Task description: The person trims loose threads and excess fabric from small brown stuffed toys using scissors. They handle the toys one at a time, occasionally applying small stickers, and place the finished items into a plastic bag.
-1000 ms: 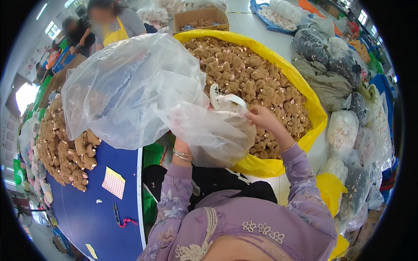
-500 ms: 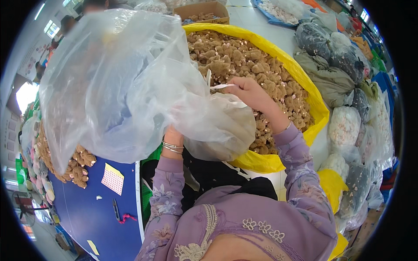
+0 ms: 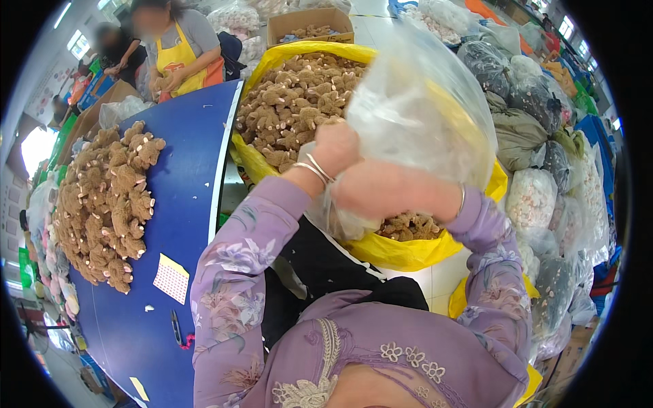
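Head view shows the clear plastic bag (image 3: pixel 428 115) stretching forward and rightward from our two hands, over the yellow sack (image 3: pixel 415 253) of brown plush toys (image 3: pixel 292 102), our left hand (image 3: pixel 337 146) closed on its near end, our blurred right hand's (image 3: pixel 381 190) grip unclear.

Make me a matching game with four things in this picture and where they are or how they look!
Things:
1. Plastic bag
2. Dotted paper sheet
3. Cardboard box
4. Big sack

Places and looks:
A. Lying flat on the blue table
B. Yellow, with lots of brown fluffy pieces inside
C. See-through, at the left hand and right hand
D. Near the picture's top edge, behind the sack

Right pairs: 1-C, 2-A, 3-D, 4-B
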Demonstrator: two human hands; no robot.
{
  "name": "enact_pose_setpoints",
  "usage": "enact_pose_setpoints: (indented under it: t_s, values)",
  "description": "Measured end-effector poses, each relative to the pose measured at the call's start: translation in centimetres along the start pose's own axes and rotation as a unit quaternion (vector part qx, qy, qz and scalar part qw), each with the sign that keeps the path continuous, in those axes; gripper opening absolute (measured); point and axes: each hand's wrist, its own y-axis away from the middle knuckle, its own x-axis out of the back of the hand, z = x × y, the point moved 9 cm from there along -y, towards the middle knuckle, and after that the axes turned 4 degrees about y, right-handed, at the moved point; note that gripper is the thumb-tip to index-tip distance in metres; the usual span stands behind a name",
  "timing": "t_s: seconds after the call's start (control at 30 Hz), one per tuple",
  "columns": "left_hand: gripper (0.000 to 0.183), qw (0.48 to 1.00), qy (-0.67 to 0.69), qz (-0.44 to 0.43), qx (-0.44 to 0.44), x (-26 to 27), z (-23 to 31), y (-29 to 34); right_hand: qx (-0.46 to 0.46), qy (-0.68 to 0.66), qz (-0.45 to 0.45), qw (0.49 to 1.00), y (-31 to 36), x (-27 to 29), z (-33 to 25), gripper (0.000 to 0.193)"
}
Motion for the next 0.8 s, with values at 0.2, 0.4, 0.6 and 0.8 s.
enact_pose_setpoints:
  t_s: [0.2, 0.4, 0.6, 0.8]
  values:
    - [0.028, 0.974, 0.133, -0.046, -0.18, -1.5, 2.9, 4.2, -0.082, -0.033, 0.13, 0.988, 3.1, 2.2, 9.5, 0.026]
    - [0.026, 0.957, 0.127, -0.222, -0.135, -5.5, -0.4, 6.8, -0.175, -0.108, -0.015, 0.978, 4.9, -7.3, 8.8, 0.031]
    - [0.022, 0.95, 0.269, -0.092, -0.133, -6.3, 0.4, 7.9, -0.198, -0.176, -0.013, 0.964, 7.8, -13.8, 8.2, 0.029]
    - [0.025, 0.91, 0.326, -0.124, -0.225, -10.6, 5.7, 8.4, -0.259, -0.233, 0.07, 0.935, 10.4, -15.3, 7.3, 0.026]
